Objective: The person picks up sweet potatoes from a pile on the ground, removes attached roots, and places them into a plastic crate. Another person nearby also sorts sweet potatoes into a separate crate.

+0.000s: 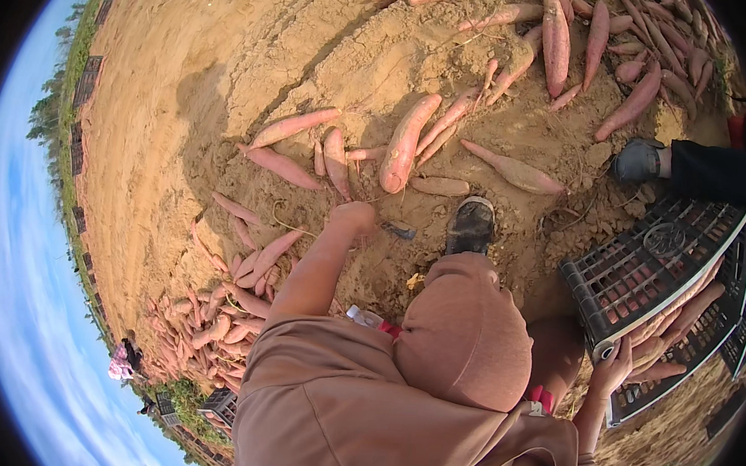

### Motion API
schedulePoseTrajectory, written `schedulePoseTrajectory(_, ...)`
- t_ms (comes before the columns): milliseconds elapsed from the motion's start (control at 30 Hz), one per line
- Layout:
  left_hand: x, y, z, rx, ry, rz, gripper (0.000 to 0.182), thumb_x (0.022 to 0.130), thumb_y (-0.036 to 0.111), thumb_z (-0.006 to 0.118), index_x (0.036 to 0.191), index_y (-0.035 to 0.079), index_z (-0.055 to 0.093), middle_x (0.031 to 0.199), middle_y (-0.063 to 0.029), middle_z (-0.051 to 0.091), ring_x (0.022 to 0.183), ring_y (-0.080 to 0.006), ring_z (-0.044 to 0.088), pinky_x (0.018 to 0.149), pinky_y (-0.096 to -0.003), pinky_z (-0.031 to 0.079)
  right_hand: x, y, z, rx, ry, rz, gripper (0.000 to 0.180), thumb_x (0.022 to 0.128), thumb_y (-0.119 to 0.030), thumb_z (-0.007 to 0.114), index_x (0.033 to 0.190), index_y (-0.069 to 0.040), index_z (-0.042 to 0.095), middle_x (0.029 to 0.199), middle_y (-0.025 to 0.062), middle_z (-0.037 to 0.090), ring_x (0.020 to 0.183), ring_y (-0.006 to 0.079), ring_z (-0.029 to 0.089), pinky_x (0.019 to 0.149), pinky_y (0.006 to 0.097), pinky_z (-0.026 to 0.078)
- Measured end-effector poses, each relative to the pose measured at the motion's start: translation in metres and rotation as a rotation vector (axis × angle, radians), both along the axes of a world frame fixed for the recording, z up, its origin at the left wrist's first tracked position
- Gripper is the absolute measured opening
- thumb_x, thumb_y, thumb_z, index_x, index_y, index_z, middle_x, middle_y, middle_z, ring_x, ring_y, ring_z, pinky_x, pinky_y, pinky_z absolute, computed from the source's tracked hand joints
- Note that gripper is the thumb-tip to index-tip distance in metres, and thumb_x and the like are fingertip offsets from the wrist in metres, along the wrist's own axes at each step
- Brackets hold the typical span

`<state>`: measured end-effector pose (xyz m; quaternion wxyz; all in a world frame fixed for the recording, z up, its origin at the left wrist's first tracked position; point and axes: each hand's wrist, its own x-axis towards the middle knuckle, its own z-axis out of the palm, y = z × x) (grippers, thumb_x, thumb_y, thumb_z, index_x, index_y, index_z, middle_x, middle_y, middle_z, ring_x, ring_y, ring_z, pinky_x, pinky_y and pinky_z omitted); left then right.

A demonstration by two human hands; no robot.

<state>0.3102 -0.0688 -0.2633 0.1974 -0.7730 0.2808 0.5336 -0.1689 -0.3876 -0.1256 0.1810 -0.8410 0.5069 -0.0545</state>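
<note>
My left hand [352, 220] is low over the soil, its back towards me and its fingers hidden. Just beyond it are the tip of a slim sweet potato [336, 157] and a large curved sweet potato [410, 142]. Whether the hand holds anything is not visible. On my right side, my right hand [614, 369] grips the pale rim of a black plastic crate [627, 268]. Long sweet potatoes [685, 316] show inside the crate, beside its slatted wall. My black shoe [471, 223] stands on the soil between the two hands, beyond my brown-clothed knee [466, 328].
A heap of sweet potatoes [213, 329] lies to my left, and another pile [666, 43] at the far right. Another person's shoe [637, 161] is planted beyond the crate. Several dark crates [87, 81] line the field edge. A distant person [121, 362] is at the left.
</note>
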Motion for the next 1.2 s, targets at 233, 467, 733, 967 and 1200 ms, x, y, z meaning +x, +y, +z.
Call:
schedulePoseTrajectory(233, 0.016, -0.049, -0.014, -0.599, -0.557, 0.510, 0.075, 0.071, 0.044, 0.077, 0.126, -0.001, 0.054, 0.132, -0.0253, 0.050, 0.125, -0.0352, 0.048, 0.098, -0.0421, 0.045, 0.004, 0.001, 0.004, 0.015, 0.017, -0.016, 0.027, 0.095, -0.014, 0.047, 0.105, 0.007, 0.060, 0.096, 0.0263, 0.062, 0.087, 0.0451, 0.058, 0.076, 0.0468, 0.045)
schedulePoseTrajectory(467, 0.005, -0.091, -0.018, -0.701, -0.780, 0.631, 0.074, 0.063, 0.032, 0.081, 0.121, -0.001, 0.051, 0.112, -0.0204, 0.055, 0.106, -0.0371, 0.056, 0.089, -0.0440, 0.048, 0.016, 0.003, 0.012, 0.058, -0.020, -0.040, 0.022, 0.095, -0.013, 0.047, 0.100, 0.003, 0.060, 0.090, 0.0227, 0.061, 0.082, 0.0438, 0.057, 0.072, 0.0457, 0.045)
schedulePoseTrajectory(733, -0.037, -0.096, 0.076, -1.200, -0.812, 0.239, 0.077, 0.059, 0.021, 0.084, 0.129, 0.013, 0.054, 0.107, -0.0128, 0.060, 0.095, -0.0336, 0.060, 0.082, -0.0430, 0.050, 0.024, 0.004, 0.015, 0.077, -0.074, -0.064, 0.019, 0.094, -0.014, 0.049, 0.097, 0.000, 0.062, 0.088, 0.0185, 0.063, 0.080, 0.0381, 0.061, 0.070, 0.0422, 0.048)
schedulePoseTrajectory(967, -0.071, -0.118, 0.169, -1.533, -0.322, 0.522, 0.075, 0.076, 0.018, 0.081, 0.140, 0.008, 0.044, 0.119, -0.0144, 0.060, 0.102, -0.0267, 0.062, 0.090, -0.0349, 0.049, 0.028, 0.007, 0.022, 0.039, -0.108, -0.081, 0.019, 0.092, -0.021, 0.054, 0.095, -0.006, 0.065, 0.090, 0.0169, 0.066, 0.084, 0.0379, 0.062, 0.072, 0.0448, 0.049)
schedulePoseTrajectory(1200, -0.105, -0.173, 0.261, -1.204, 0.714, 1.499, 0.061, 0.093, 0.050, 0.056, 0.134, 0.005, 0.046, 0.108, -0.0140, 0.063, 0.086, -0.0256, 0.064, 0.069, -0.0386, 0.055, 0.029, 0.010, 0.026, 0.046, -0.102, -0.155, 0.022, 0.091, -0.029, 0.055, 0.093, -0.008, 0.064, 0.089, 0.0163, 0.066, 0.082, 0.0383, 0.063, 0.071, 0.0470, 0.050)
